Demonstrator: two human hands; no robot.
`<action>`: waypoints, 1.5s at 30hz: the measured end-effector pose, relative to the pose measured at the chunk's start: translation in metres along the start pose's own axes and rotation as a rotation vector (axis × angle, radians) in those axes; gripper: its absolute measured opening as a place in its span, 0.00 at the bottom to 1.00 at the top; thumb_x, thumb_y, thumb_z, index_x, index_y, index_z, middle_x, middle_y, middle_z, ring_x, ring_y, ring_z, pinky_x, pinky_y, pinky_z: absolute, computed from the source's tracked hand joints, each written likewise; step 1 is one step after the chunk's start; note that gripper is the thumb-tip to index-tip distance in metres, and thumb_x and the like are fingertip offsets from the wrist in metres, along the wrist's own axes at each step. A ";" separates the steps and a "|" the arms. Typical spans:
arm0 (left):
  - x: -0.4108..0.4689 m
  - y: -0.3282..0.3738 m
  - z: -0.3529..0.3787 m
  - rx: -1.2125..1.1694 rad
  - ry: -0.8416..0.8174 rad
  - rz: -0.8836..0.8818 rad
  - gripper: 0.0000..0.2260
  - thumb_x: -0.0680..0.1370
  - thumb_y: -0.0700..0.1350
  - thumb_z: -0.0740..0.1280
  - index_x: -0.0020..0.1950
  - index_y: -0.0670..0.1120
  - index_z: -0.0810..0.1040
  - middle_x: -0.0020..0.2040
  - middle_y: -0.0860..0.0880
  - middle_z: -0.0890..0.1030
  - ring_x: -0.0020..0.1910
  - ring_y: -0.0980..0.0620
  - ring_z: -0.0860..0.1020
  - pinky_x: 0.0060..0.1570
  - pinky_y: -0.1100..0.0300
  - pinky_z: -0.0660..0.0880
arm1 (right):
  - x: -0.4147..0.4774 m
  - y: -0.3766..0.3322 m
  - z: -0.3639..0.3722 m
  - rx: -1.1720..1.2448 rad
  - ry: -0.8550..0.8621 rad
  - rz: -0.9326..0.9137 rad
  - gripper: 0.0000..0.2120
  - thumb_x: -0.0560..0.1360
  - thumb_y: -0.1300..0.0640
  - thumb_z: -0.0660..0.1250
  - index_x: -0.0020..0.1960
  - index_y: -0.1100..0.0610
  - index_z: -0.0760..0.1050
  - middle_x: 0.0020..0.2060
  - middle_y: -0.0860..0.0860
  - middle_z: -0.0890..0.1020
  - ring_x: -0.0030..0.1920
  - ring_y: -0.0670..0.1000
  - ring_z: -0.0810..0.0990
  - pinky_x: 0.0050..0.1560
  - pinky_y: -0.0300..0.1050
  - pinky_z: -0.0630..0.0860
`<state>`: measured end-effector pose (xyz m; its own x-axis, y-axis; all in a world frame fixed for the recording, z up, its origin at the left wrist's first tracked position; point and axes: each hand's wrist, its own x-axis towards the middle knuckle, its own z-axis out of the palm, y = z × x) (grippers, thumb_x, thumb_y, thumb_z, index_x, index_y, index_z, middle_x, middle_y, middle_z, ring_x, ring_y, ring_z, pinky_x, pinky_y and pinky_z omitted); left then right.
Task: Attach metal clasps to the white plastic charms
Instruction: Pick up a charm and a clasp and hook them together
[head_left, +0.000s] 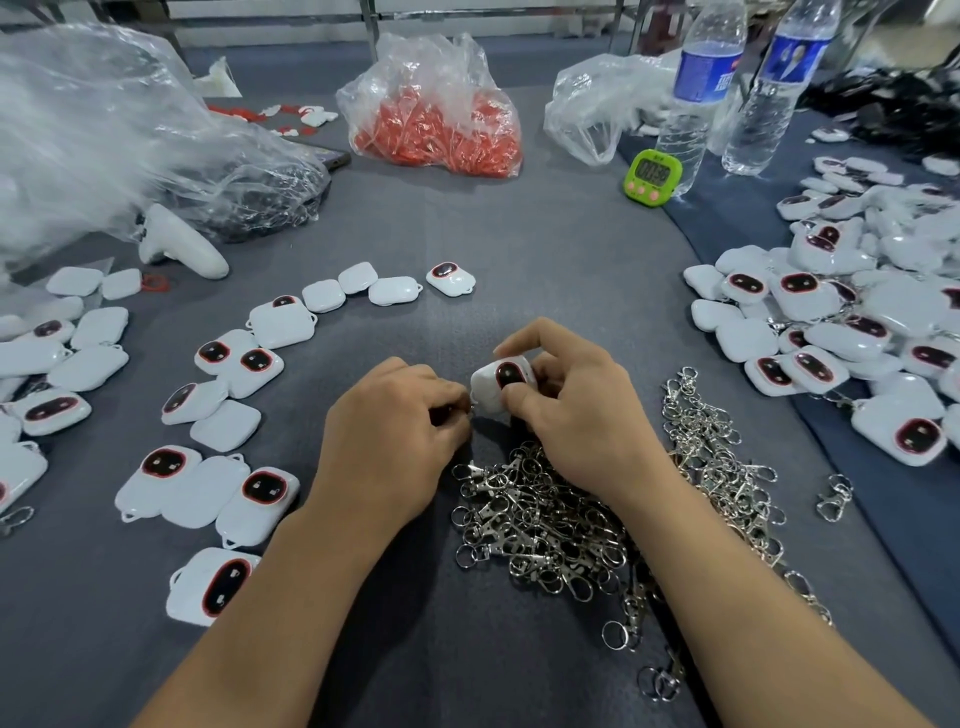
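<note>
White charms (208, 488) are lying unclasped at left, many waiting; left hand (395, 431) is curling fingers, pinched item hidden, against held charm (493, 387); right hand (571, 410) is gripping it, centre; clasps (550, 519) are piling near; right heap (857, 322) is looking mostly done.
</note>
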<state>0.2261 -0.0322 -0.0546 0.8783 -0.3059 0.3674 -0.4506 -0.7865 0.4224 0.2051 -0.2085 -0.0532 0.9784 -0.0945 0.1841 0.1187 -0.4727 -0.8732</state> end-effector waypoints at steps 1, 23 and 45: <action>0.000 0.000 0.000 0.000 -0.001 0.002 0.01 0.73 0.47 0.74 0.43 0.53 0.86 0.37 0.55 0.80 0.42 0.54 0.71 0.40 0.53 0.72 | 0.000 0.000 0.000 -0.002 -0.002 0.000 0.10 0.76 0.61 0.71 0.50 0.46 0.78 0.28 0.45 0.78 0.28 0.42 0.72 0.30 0.35 0.69; -0.004 0.006 0.002 0.221 0.158 -0.012 0.05 0.67 0.51 0.76 0.33 0.52 0.83 0.28 0.53 0.78 0.33 0.49 0.73 0.38 0.59 0.60 | 0.000 -0.004 0.002 0.025 -0.073 0.021 0.10 0.74 0.63 0.71 0.46 0.48 0.79 0.27 0.46 0.80 0.28 0.45 0.72 0.30 0.39 0.70; 0.000 0.004 -0.004 -0.340 0.065 -0.080 0.04 0.70 0.47 0.79 0.40 0.56 0.87 0.32 0.58 0.82 0.36 0.55 0.78 0.37 0.66 0.71 | 0.004 -0.007 -0.014 0.707 -0.152 0.372 0.12 0.76 0.73 0.64 0.48 0.58 0.79 0.29 0.57 0.80 0.23 0.49 0.71 0.21 0.37 0.61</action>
<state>0.2234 -0.0333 -0.0493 0.9059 -0.2076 0.3691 -0.4178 -0.5799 0.6994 0.2062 -0.2179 -0.0400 0.9812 0.0072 -0.1929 -0.1891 0.2364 -0.9531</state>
